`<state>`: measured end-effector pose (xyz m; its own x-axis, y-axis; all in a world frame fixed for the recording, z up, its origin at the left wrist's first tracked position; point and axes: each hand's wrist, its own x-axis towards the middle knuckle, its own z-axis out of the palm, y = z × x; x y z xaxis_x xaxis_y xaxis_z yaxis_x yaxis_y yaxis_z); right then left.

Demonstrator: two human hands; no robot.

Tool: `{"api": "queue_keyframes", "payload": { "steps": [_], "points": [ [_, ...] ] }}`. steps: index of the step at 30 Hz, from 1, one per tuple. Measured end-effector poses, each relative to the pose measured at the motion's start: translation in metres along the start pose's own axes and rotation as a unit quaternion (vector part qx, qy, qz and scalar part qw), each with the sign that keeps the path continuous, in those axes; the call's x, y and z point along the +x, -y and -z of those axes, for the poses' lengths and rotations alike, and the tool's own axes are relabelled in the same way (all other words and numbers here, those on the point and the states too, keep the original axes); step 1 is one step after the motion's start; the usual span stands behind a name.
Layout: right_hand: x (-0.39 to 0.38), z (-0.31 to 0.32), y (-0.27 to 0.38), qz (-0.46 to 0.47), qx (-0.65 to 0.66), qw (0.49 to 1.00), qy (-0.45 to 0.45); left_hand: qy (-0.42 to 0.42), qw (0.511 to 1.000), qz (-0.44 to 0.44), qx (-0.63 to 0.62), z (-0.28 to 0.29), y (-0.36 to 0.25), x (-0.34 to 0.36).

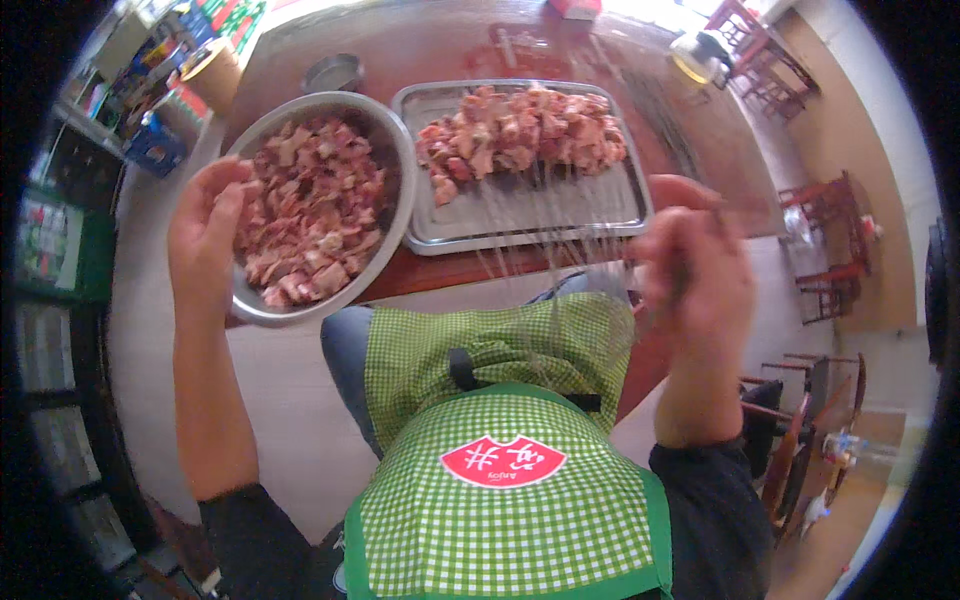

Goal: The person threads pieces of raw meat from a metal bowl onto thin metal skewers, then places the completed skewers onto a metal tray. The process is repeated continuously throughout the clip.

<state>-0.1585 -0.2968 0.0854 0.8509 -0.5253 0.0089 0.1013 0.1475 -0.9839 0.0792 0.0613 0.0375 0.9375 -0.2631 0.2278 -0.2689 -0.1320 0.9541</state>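
Silvery, the bowl (402, 180) holds raw meat (315, 190); the tray (455, 223) alongside, a meat heap (530, 130). The right hand (697, 258) grips thin skewers (603, 240) by the tray; whether the left hand (207, 215), at the bowl's rim, holds anything, I cannot tell.

Beyond the tray (430, 218), bare tabletop (440, 52) leaves a way across. The bowl (398, 190) blocks its left side, blurred thin sticks (612, 245) from the right hand (700, 270) cross its near edge, and a dark stick bundle (660, 112) lies to its right.
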Motion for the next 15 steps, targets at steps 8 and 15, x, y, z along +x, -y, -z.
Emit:
{"api": "queue_keyframes", "payload": {
  "steps": [8,15],
  "points": [
    [-0.045,-0.011,-0.024,-0.125,0.157,0.968,0.150,0.299,0.884,-0.047,0.355,-0.028,-0.003,0.011],
    [-0.030,0.011,-0.035,-0.008,-0.076,0.985,0.153,0.182,0.807,0.023,0.561,-0.071,0.009,0.021]
  ]
}}
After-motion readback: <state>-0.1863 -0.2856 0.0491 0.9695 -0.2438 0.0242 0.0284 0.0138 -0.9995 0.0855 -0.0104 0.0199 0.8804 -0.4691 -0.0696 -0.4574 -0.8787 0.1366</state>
